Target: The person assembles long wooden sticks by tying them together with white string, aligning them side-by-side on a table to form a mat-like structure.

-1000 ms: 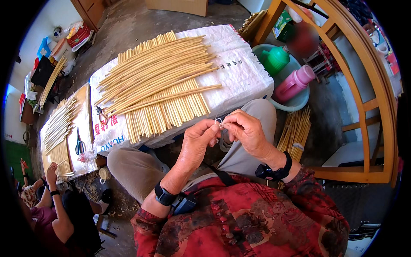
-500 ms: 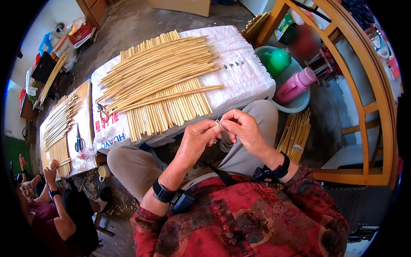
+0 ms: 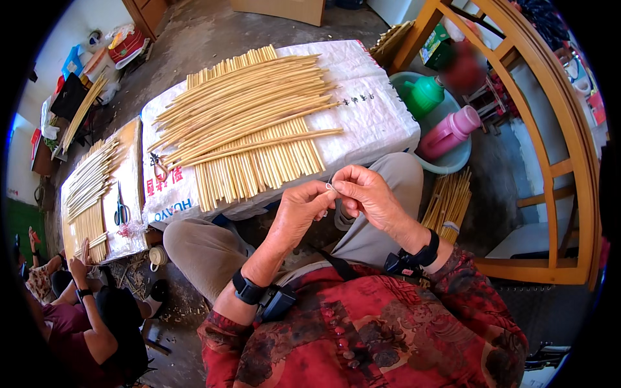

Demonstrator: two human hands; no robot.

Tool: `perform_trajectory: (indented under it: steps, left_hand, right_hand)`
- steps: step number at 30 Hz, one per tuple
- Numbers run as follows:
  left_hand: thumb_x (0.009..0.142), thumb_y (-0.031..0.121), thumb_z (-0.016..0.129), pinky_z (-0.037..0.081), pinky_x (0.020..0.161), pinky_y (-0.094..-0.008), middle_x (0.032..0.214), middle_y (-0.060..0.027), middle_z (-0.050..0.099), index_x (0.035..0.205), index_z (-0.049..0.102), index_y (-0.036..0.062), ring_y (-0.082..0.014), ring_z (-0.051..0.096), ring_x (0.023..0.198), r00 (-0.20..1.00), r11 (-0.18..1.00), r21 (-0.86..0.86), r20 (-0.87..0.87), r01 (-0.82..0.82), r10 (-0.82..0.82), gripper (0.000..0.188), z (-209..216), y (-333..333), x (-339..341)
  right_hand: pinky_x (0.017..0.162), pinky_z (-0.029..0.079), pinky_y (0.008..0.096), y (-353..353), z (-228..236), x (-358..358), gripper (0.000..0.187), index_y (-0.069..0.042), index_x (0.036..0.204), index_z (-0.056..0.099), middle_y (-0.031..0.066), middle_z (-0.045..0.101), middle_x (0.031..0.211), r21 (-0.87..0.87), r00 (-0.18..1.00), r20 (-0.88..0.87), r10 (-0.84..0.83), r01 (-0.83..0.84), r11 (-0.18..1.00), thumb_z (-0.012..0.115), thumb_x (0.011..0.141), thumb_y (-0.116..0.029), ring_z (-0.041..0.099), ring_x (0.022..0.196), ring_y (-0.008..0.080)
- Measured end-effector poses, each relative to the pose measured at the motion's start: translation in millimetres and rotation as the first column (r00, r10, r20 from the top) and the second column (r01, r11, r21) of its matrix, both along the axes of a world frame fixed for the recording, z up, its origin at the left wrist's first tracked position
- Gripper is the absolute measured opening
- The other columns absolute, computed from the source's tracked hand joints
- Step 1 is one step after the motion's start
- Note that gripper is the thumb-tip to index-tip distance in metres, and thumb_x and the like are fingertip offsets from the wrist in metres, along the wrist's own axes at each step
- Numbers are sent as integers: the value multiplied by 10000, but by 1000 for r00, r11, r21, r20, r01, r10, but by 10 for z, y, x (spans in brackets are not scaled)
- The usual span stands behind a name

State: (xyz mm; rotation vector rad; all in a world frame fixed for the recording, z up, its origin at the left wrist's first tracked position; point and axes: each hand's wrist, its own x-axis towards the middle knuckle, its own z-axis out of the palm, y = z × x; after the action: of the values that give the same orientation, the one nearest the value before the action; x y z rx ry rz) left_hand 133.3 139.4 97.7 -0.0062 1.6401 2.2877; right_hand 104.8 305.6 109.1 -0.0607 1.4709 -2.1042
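Over my lap, my left hand [image 3: 303, 205] and my right hand [image 3: 370, 195] meet fingertip to fingertip. Both pinch a thin white string [image 3: 330, 186], which makes a small loop between them. How the string runs inside the fingers is hidden. Beyond my knees, a layer of pale straw-coloured stalks [image 3: 259, 169] lies side by side on a white sheet-covered table [image 3: 369, 116]. More long stalks [image 3: 246, 97] rest crosswise on top of that layer. A pair of scissors [image 3: 160, 169] lies at the left end of the stalks, partly covered.
At left, another person's hands [image 3: 81, 258] work by a second board [image 3: 132, 145] with stalks and dark scissors [image 3: 121, 210]. A pale blue basin [image 3: 446, 165] holds a green flask [image 3: 424, 96] and a pink flask [image 3: 449, 132]. A stalk bundle [image 3: 447, 200] and wooden frame [image 3: 561, 168] stand at right.
The string's loop between my fingertips looks smaller, and my fingers have shifted slightly. The view has moved a little. At left, the other person's hands have changed position.
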Motion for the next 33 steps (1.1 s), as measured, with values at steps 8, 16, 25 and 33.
perform_trajectory:
  steps: [8,16,25,33]
  left_hand:
    - [832,148,596,337,498,-160,678,21,552,849,621,40,-30,435,563,999,999,10,2,-34,34,111,7,18,17]
    - [840,157,590,338,503,-161,687,38,554,855,617,49,-18,437,579,996,998,-16,-60,-62,61,113,30,14,40]
    - [824,86,595,384,562,-188,712,9,548,872,593,-3,-41,462,641,970,962,-229,-224,-148,96,101,37,47,71]
    - [814,64,586,396,569,-228,708,-37,517,865,586,-11,-80,455,636,925,902,-360,-368,-240,99,91,13,68,87]
  right_hand:
    - [374,371,164,-2,92,11,189,-38,945,535,24,559,728,99,998,-39,-56,59,993,560,865,-207,479,469,51]
    - [506,381,211,54,265,82,95,-40,868,594,25,504,724,429,679,-729,91,348,834,624,779,-56,472,572,79]
    - [489,411,229,-35,387,157,54,-18,847,581,46,516,722,489,806,-580,120,226,843,591,801,-43,534,551,105]
    - [499,430,239,-33,321,87,56,5,829,558,65,542,720,535,772,-609,181,231,813,573,793,-35,546,552,109]
